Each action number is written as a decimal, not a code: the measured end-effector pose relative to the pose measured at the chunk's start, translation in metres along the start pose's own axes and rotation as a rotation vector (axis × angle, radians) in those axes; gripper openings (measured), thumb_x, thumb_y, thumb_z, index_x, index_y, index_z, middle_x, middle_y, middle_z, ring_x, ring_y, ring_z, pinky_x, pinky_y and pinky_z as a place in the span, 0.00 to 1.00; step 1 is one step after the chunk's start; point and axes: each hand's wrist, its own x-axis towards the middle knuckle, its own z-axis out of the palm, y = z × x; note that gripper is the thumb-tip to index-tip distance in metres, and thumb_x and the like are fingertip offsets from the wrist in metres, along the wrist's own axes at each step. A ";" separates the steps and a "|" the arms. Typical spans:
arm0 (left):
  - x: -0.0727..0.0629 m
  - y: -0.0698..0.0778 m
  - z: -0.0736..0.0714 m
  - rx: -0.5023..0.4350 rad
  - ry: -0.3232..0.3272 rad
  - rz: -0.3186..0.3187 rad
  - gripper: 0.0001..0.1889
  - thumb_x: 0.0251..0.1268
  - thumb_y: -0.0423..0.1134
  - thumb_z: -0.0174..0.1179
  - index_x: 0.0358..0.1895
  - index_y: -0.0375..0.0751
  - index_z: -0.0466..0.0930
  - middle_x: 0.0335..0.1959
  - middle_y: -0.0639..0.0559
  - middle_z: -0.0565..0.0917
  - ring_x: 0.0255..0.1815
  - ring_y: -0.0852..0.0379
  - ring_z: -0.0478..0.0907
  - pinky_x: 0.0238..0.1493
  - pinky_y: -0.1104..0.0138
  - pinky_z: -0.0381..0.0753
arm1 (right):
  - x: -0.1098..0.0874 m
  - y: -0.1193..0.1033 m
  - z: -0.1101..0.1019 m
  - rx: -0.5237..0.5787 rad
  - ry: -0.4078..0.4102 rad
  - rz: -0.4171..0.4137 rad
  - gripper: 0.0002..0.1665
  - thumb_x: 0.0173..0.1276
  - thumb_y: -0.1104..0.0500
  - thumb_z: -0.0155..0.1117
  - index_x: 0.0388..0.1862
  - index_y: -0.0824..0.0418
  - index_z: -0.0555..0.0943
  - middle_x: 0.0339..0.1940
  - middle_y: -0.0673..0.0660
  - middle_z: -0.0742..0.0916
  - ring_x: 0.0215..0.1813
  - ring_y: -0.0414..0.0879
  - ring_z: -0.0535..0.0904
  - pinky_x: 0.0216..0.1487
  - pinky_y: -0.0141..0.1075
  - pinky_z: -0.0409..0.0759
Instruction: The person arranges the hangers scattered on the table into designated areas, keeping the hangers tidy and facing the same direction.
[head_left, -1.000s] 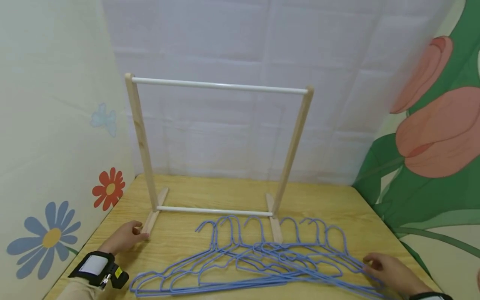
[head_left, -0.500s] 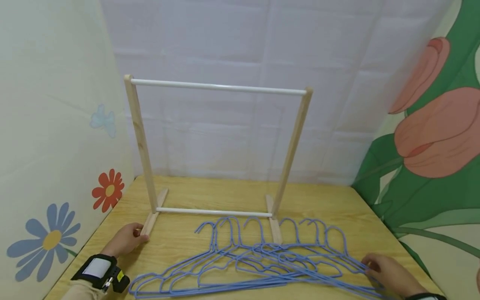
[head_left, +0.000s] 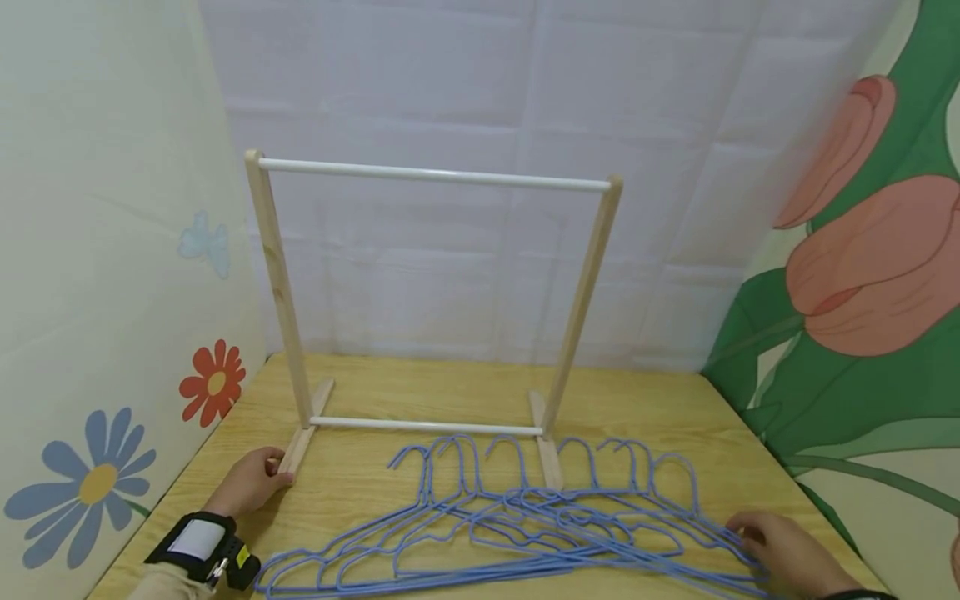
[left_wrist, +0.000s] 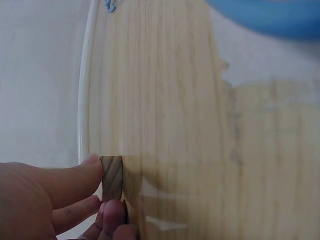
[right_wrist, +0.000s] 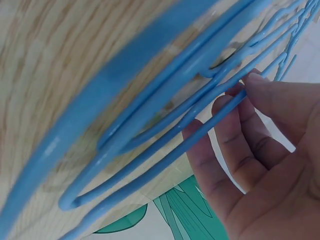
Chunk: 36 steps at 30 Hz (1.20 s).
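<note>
A wooden clothes rack with white bars stands on the table. At its near left foot is my left hand; the left wrist view shows thumb and fingers pinching the foot's end. Several blue wire hangers lie overlapping in front of the rack, hooks toward it. My right hand holds the right end of the rightmost hanger. Close up, its thumb and curled fingers take the blue wire between them. Part of that hanger's end is hidden behind the hand in the head view.
The wood-grained table ends at a white cloth backdrop. A flower-printed panel stands on the left, and a tulip-printed one on the right. The rack's right foot reaches in among the hanger hooks.
My left fingers have closed on the rack's foot. The rightmost hanger's hook has shifted slightly right, with my right hand on its end. The rack and other hangers stay in place.
</note>
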 end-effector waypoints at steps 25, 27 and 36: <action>0.000 0.002 -0.001 0.004 -0.004 -0.039 0.26 0.68 0.34 0.66 0.57 0.14 0.69 0.33 0.42 0.78 0.33 0.50 0.73 0.33 0.63 0.71 | -0.006 -0.002 -0.021 0.109 0.014 -0.238 0.13 0.73 0.69 0.59 0.53 0.73 0.80 0.43 0.59 0.87 0.38 0.33 0.81 0.37 0.34 0.79; 0.000 0.002 -0.001 0.001 -0.005 -0.037 0.26 0.68 0.34 0.66 0.57 0.14 0.69 0.33 0.42 0.78 0.33 0.50 0.73 0.33 0.63 0.71 | -0.007 -0.002 -0.023 0.144 -0.007 -0.266 0.14 0.74 0.69 0.58 0.55 0.75 0.79 0.45 0.62 0.86 0.38 0.32 0.81 0.37 0.34 0.80; 0.000 0.001 -0.002 0.007 -0.009 -0.031 0.26 0.67 0.34 0.66 0.57 0.14 0.69 0.35 0.41 0.80 0.35 0.50 0.75 0.34 0.63 0.73 | -0.008 -0.007 -0.024 0.185 -0.002 -0.331 0.18 0.81 0.66 0.50 0.58 0.81 0.75 0.34 0.47 0.81 0.32 0.35 0.73 0.31 0.35 0.74</action>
